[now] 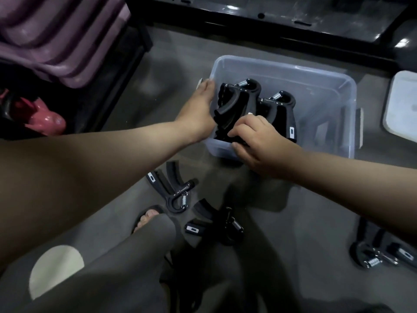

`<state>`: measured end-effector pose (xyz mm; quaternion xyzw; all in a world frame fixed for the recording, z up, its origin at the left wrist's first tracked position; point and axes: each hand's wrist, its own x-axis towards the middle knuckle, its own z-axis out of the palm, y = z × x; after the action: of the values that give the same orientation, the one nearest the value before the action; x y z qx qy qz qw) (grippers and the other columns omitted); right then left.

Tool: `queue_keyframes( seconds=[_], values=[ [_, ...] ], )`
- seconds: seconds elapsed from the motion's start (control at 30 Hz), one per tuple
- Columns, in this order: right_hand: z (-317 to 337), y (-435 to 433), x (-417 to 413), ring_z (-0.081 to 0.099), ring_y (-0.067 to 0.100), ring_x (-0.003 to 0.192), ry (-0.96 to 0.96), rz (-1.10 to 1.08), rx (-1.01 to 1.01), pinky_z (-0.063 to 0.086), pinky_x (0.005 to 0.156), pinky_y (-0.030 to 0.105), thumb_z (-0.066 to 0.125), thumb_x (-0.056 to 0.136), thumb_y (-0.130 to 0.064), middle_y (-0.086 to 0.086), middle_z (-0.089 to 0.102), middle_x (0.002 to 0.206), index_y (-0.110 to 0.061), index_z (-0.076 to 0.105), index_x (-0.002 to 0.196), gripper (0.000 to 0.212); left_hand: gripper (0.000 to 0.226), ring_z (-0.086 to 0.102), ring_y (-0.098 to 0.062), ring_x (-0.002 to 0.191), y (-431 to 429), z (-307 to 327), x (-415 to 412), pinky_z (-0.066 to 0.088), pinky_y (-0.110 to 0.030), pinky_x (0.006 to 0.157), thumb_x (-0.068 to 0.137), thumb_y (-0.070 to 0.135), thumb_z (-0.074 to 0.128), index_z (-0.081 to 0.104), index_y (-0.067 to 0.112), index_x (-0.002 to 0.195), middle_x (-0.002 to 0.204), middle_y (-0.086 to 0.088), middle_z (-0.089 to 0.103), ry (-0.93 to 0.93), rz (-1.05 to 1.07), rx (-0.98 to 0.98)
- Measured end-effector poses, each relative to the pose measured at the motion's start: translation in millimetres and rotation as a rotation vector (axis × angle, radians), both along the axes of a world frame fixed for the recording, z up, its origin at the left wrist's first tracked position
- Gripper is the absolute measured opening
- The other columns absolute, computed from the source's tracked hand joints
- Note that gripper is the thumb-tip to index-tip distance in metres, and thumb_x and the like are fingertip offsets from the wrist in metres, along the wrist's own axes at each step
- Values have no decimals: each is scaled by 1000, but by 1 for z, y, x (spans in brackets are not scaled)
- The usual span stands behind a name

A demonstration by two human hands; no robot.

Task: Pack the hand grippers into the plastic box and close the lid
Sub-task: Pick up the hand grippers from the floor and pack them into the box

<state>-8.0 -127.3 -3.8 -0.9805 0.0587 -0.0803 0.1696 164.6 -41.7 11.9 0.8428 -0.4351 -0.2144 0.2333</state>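
A clear plastic box [325,86] stands open on the grey floor. Several black hand grippers [239,102] with steel springs stand packed against its left wall. My left hand [198,107] lies flat against the outside of that left wall, fingers straight. My right hand [255,141] reaches over the near rim and its curled fingers grip the handle of a hand gripper inside the box. Loose hand grippers lie on the floor: one [171,188] near my foot, another [216,222] beside it, and more [379,251] at the lower right.
A white lid [401,105] lies to the right of the box. A black metal frame [282,21] runs across the back. A purple ribbed item [56,35] and a red object [42,116] sit at the left. My leg and sandalled foot [146,218] are below.
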Motion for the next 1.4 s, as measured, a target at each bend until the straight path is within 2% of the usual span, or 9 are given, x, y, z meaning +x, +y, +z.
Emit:
queue_keyframes(
  seconds=[0.17,0.27,0.37,0.47,0.8,0.93,1.07,1.23,1.4],
  values=[
    [-13,44,-22,54,33,97,-144,280,-249,44,81,42,47,83,-13,15,53,115,-9,66,99,25,78,-2,-10,148,2,-6,-5,-2,-12,108,87,-2,39,5,17,154,162,-1,-2,14,11,23],
    [-47,81,-33,56,36,104,357,535,-245,46,81,41,33,84,-22,17,54,126,-13,60,119,45,83,-6,-8,147,2,-6,-6,-3,-13,107,85,-7,37,0,19,154,162,3,-7,10,21,37],
    [-79,104,-49,35,37,137,654,632,-319,35,106,42,28,92,-20,20,23,156,-21,40,145,54,78,-8,-10,147,4,-9,-8,-3,-18,113,87,-7,34,1,16,154,162,2,-9,-6,13,-8],
    [-90,104,-50,63,27,108,632,683,-418,49,90,33,30,88,-26,12,57,134,-33,70,108,45,60,-4,-19,149,1,-16,-5,-1,-30,120,96,5,36,15,5,152,162,-7,-2,-234,-173,-117],
    [-86,76,-50,27,32,143,450,815,-464,32,112,41,41,94,-26,17,26,156,-13,59,128,41,50,0,-17,148,-4,-25,0,-1,-31,120,99,33,36,40,11,144,156,1,30,-436,-295,2],
    [-67,73,-64,24,36,142,531,669,-155,26,111,51,46,91,-36,29,39,142,5,54,119,51,49,2,-18,148,-3,-26,1,1,-32,121,99,32,38,43,10,142,154,-1,33,-424,-295,-22],
    [-24,69,-70,56,20,110,524,225,403,44,99,36,59,79,-40,1,52,124,-16,48,120,49,48,2,-17,148,-3,-26,0,2,-31,121,99,32,38,43,11,142,154,1,32,-416,-285,-31],
    [47,40,-52,63,4,85,431,-3,803,53,76,29,72,80,-18,-8,65,94,-21,54,104,31,47,5,-19,148,-3,-27,2,2,-31,121,99,30,39,44,9,141,153,-1,35,-433,-292,-46],
    [106,-13,-33,71,29,78,148,-354,1444,59,72,40,77,70,-13,12,73,90,-9,63,102,34,48,8,-21,148,-3,-29,2,3,-31,120,97,32,39,46,11,141,151,-3,39,-445,-312,-58]
  ],
)
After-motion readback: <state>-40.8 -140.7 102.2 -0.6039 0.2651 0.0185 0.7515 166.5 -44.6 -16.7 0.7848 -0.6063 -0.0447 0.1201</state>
